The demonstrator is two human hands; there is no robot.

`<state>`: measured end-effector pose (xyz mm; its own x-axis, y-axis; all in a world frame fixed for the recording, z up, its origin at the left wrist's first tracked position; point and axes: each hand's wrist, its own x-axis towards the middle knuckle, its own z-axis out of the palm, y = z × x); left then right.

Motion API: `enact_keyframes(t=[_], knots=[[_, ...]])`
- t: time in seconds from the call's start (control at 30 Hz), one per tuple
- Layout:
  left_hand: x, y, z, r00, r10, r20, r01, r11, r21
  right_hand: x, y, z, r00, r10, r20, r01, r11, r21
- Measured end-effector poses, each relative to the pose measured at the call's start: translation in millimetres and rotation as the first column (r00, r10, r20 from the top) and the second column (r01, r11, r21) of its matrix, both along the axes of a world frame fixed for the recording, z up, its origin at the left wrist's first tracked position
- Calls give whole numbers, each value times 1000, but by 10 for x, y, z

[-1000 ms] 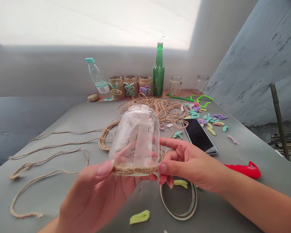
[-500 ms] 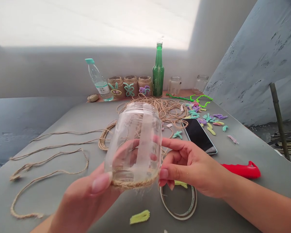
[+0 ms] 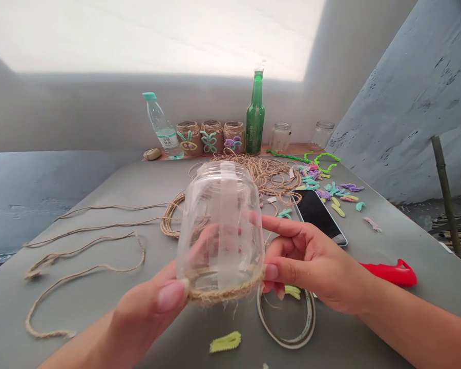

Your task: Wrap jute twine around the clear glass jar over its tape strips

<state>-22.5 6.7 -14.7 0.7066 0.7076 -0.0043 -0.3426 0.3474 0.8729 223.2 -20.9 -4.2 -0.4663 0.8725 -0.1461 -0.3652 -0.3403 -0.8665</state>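
1. The left hand (image 3: 149, 307) cups the clear glass jar (image 3: 221, 225) from beneath, thumb pressed on the rough twine band (image 3: 225, 293) at its base
2. The right hand (image 3: 311, 261) pinches the jar's right side at that band
3. A milky tape strip (image 3: 227, 220) runs up the jar
4. Behind the jar lies loose coiled twine (image 3: 269, 174); to its right, a glossy phone (image 3: 318, 215)

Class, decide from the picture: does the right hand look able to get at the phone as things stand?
Probably yes: the phone lies flat just beyond the right hand, nothing between, and the left hand also holds the jar.
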Motion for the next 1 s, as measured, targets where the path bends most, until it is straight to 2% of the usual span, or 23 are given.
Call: enact_keyframes(t=[0.1, 0.2, 0.33, 0.47, 0.67, 0.87, 0.93, 1.0], knots=[[31, 0, 75, 998, -22, -56, 19, 999, -48, 8, -7, 22, 1000, -15, 26, 15, 1000, 9], [12, -18, 91, 993, 62, -104, -65, 998, -21, -7, 8, -1, 998, -24, 66, 23, 1000, 11], [-21, -14, 31, 983, 144, -111, -139, 989, 52, -21, 34, -7, 998, -29, 51, 28, 1000, 11], [-56, 28, -21, 982, 150, -113, -147, 988, 39, 7, 29, 34, 996, -82, 41, 80, 996, 31], [-23, -4, 10, 972, 135, -192, -119, 989, 89, 12, -17, 4, 974, -128, 189, 111, 989, 98], [86, -45, -12, 915, 291, -278, -250, 952, 176, -62, -73, -44, 925, -208, 318, 153, 970, 190], [69, -36, -51, 891, 333, -309, -293, 941, 172, -72, -95, -36, 924, -215, 318, 154, 966, 207], [35, -22, -95, 897, 334, -290, -307, 942, 137, -69, -112, -15, 930, -213, 299, 154, 966, 209]])
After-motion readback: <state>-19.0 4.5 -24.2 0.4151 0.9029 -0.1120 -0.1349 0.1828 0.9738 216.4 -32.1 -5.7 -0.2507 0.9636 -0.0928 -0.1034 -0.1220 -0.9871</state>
